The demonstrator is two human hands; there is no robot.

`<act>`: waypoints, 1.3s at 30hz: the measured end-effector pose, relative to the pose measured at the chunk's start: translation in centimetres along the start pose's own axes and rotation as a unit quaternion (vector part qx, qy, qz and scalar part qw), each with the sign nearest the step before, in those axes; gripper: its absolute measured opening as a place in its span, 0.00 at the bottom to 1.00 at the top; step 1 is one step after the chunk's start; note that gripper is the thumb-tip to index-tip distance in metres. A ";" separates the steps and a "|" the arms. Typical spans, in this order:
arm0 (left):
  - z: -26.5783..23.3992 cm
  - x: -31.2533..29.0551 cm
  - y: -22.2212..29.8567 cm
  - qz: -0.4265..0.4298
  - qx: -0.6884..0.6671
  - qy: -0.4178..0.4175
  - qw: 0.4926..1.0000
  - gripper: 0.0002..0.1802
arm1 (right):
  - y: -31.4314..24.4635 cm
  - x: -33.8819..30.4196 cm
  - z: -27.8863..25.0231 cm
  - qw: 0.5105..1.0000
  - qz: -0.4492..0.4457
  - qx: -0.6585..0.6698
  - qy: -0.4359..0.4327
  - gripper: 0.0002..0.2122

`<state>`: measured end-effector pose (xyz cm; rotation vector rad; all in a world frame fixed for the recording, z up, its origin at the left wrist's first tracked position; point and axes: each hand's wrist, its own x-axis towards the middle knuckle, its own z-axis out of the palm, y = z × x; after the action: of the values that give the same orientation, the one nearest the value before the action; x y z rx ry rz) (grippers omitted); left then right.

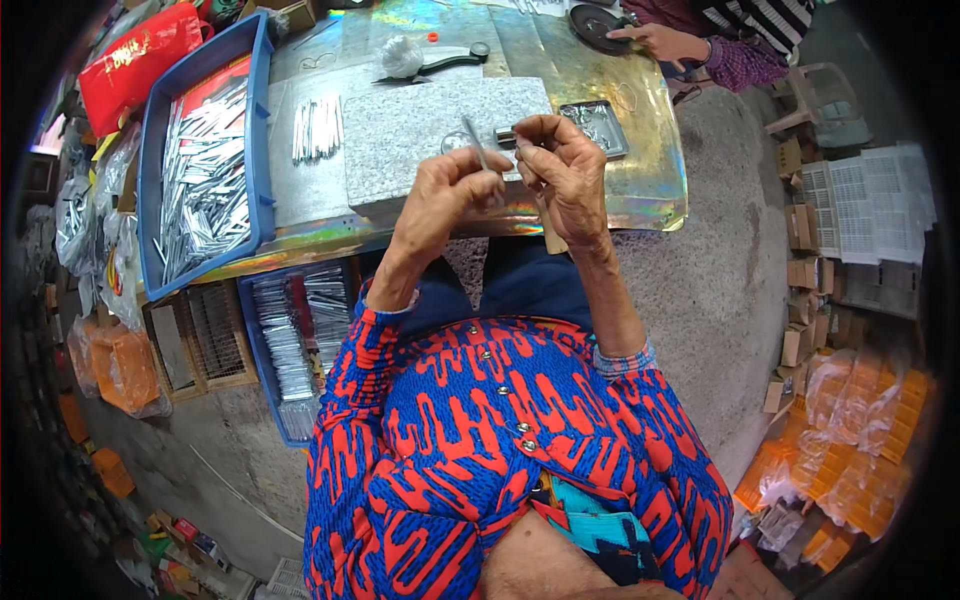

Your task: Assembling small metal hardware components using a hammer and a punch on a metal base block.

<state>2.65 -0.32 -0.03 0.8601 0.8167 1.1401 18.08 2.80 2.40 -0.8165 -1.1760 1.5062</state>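
Red-blue patterned sleeves (480,420) lowest in frame. Left hand (445,195) pinching thin metal strip (475,143), right hand (562,165) closed on small metal piece (507,135), above granite slab (430,130). Finished strips (316,127) few; blue tray (205,160) full, so early going.

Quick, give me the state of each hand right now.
Left hand: closed, pinching a thin metal strip.
Right hand: closed on a small metal piece.
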 end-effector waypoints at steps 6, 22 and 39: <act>0.6 -1.5 0.4 0.011 0.251 -0.048 0.967 0.14 | -0.1 0.3 -0.6 0.999 0.020 0.000 -0.040 0.11; -1.5 -2.5 0.5 0.045 0.278 0.081 0.956 0.12 | 1.8 -0.5 -1.1 0.992 0.098 0.031 -0.069 0.08; 0.7 -1.8 -1.4 0.068 -0.087 0.174 0.979 0.11 | 2.6 -3.3 1.4 0.989 0.089 0.121 0.004 0.07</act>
<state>3.48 -2.40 -0.74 0.5848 0.9372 1.4869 16.82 -0.84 0.09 -0.7763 -0.9104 1.7520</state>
